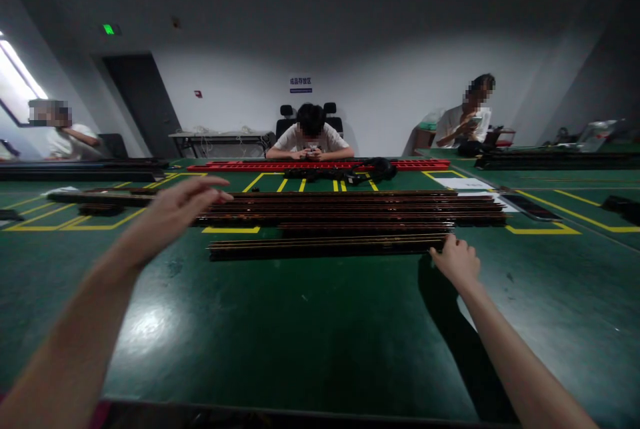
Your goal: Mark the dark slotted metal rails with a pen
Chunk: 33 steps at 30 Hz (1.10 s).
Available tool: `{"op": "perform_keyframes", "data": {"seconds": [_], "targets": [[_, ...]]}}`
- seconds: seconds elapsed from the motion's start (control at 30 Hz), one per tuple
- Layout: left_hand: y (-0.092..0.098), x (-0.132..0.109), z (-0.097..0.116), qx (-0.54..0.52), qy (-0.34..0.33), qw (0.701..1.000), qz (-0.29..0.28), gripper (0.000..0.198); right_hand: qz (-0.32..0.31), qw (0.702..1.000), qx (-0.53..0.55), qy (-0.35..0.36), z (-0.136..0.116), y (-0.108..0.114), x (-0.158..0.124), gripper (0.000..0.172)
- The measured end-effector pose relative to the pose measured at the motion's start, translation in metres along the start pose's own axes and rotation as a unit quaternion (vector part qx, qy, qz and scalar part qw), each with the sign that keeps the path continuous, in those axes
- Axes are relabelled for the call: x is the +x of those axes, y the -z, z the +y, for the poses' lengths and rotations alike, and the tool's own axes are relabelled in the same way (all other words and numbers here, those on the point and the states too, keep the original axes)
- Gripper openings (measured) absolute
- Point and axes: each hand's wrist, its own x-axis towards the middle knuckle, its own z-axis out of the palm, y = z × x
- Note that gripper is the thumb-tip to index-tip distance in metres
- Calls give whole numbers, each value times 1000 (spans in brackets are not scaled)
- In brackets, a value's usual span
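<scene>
Several long dark strips [330, 212] lie side by side across the green table [280, 322]. The nearest bundle of strips [325, 246] is shorter and sits closest to me. My right hand [454, 259] is curled at the right end of that nearest bundle, fingers closed on its end. My left hand [175, 210] reaches out flat above the left part of the farther strips, fingers stretched and holding nothing.
Yellow floor-style markings [230, 229] cross the table. A long red rack [320, 165] lies at the far edge, with a seated person [310, 139] behind it. Other people sit at far left [65, 139] and far right [467, 122]. White papers [463, 183] lie right.
</scene>
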Motion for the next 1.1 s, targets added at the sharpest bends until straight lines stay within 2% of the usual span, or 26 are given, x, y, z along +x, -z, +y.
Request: {"op": "perform_keyframes", "data": {"seconds": [0.1,0.2,0.23,0.3,0.37,0.47,0.63,0.77,0.83,0.9,0.97,1.03,1.1], "targets": [[-59,10,5,-13,-8,997,-79,49,39,999,2,-30,-4,-10,1,48],[-124,11,1,34,12,989,-143,51,58,998,-6,-20,3,-18,3,51],[-141,10,0,51,15,987,-154,52,55,998,-12,-14,7,-19,5,49],[-161,8,-2,83,17,986,-144,51,51,998,-30,-5,17,-19,8,43],[-170,8,-3,94,11,987,-131,49,59,997,-48,-16,27,-17,12,38],[-174,10,-3,94,4,988,-122,48,67,993,-65,-71,40,-17,15,39],[-180,13,-2,96,0,990,-104,48,17,994,-29,-102,59,-19,18,36],[-185,14,6,89,-4,992,-92,46,-9,977,49,-206,71,-7,19,38],[-186,14,11,80,-9,993,-88,46,44,962,91,-255,73,3,19,37],[-188,14,18,71,-14,994,-81,46,140,944,140,-263,72,13,18,30],[-191,14,26,61,-17,995,-79,47,252,919,201,-227,65,21,16,20],[-195,13,36,55,-22,996,-71,47,365,882,254,-154,54,28,13,16],[-200,11,47,55,-33,996,-57,46,448,842,289,-88,40,32,8,16]]}}
